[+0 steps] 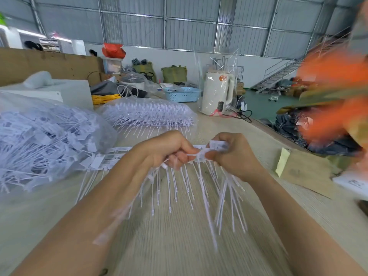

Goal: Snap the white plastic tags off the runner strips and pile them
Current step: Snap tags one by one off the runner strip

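1. I see the loose pile of tags (45, 140) lying on the table (179, 246), left of my hands.
2. The runner strip (199, 154) hangs between both hands above the table.
3. My left hand (167, 150) grips it; my right hand (231, 154) pinches the end tags, mid-snap I judge.
4. Next: twist free, then drop them on the pile.

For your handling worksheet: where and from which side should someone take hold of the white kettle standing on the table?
Grip the white kettle by its upright handle, coming from the right, where the handle faces. The loose clear plastic bag around it probably needs lifting off first.
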